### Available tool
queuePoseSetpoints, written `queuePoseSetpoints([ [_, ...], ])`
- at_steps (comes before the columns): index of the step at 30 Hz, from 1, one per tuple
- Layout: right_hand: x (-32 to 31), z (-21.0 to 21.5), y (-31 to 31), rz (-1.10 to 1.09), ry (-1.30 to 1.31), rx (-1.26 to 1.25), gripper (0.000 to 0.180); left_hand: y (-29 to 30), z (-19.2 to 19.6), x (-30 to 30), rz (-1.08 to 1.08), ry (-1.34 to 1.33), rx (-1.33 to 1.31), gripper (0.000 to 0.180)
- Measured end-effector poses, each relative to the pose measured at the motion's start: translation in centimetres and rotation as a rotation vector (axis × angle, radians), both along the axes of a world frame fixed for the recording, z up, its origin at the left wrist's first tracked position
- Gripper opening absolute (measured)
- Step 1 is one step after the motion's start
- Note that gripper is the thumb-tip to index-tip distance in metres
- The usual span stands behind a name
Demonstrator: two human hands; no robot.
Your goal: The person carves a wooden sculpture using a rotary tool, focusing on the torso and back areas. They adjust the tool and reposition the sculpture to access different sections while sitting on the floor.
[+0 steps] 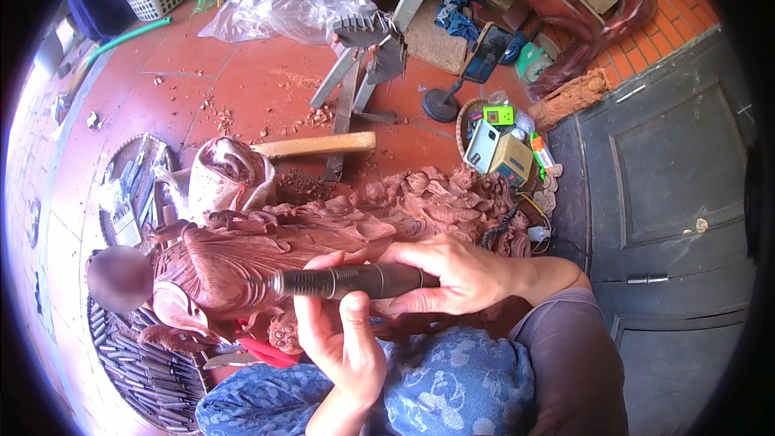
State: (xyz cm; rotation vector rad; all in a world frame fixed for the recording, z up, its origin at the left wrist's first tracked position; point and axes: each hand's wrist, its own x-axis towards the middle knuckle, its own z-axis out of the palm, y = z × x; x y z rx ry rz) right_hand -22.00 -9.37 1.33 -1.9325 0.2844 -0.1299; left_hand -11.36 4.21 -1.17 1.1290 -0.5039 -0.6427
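A dark rotary carving handpiece (367, 280) lies level across both hands, its ribbed nose and thin bit pointing left. My right hand (468, 274) is wrapped round its rear part. My left hand (349, 351) grips it near the nose, with thumb and fingers about the barrel. Behind and under the tool, a reddish-brown carved wooden figure (218, 262) lies on its side, with flowing robe folds toward the left and a densely carved part (436, 202) toward the right. The bit's tip is close to the robe folds; I cannot tell whether it touches.
At lower left, a round basket holds many dark chisels (149, 363). A wooden mallet handle (323, 144) rests by a cloth bundle (230, 173). Another basket with a phone (483, 145) and small boxes stands back right, near a dark door (670, 178). Wood chips litter the red floor (250, 73).
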Motion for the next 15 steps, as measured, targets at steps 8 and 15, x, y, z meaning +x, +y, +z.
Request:
queuePoseSetpoints([
  [8,1.0,-1.8,3.0,0.007,-0.289,-0.351,0.046,1.9,0.0,2.0,0.055,-0.638,0.383,0.039],
  [15,1.3,-1.7,3.9,-0.125,-0.384,-0.786,0.033,1.1,1.5,1.6,0.107,-0.404,0.216,0.046],
])
